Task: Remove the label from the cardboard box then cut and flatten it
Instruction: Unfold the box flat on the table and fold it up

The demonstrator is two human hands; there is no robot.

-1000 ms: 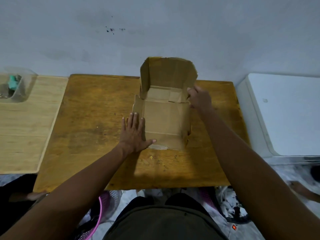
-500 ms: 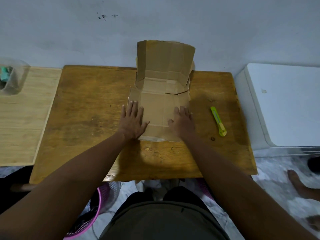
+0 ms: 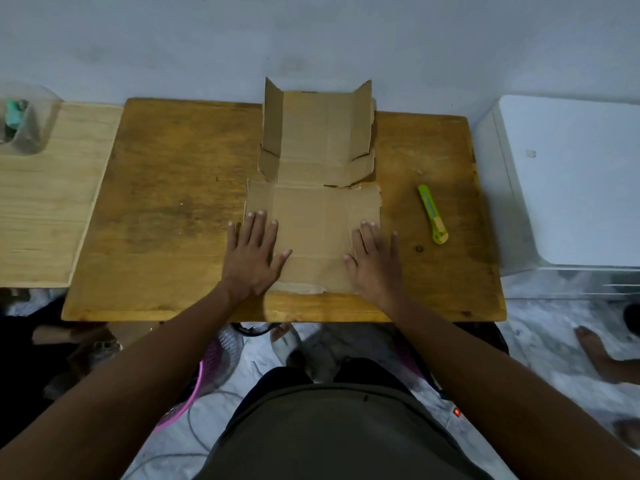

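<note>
- A worn wooden desk point(image 3: 166, 209) stands against a pale wall point(image 3: 311, 36), with a lighter wooden board point(image 3: 45, 202) butted to its left side and a white appliance point(image 3: 568, 181) just off its right.
- A clear plastic container point(image 3: 24, 123) sits at the far corner of that lighter board, something green inside it.
- The cardboard box point(image 3: 315, 216) is cut open in the middle of the desk: near panel lying flat, far section tilted up toward the wall with both side flaps raised.
- A yellow-green utility knife point(image 3: 432, 213) lies on the desk right of the box, apart from it.
- Left hand point(image 3: 254, 252) spread flat, fingers straight, pressing the box's left edge, partly on the desk.
- Right hand point(image 3: 375, 261) flat too, fingers extended, pressing the right edge. Neither hand grips anything.
</note>
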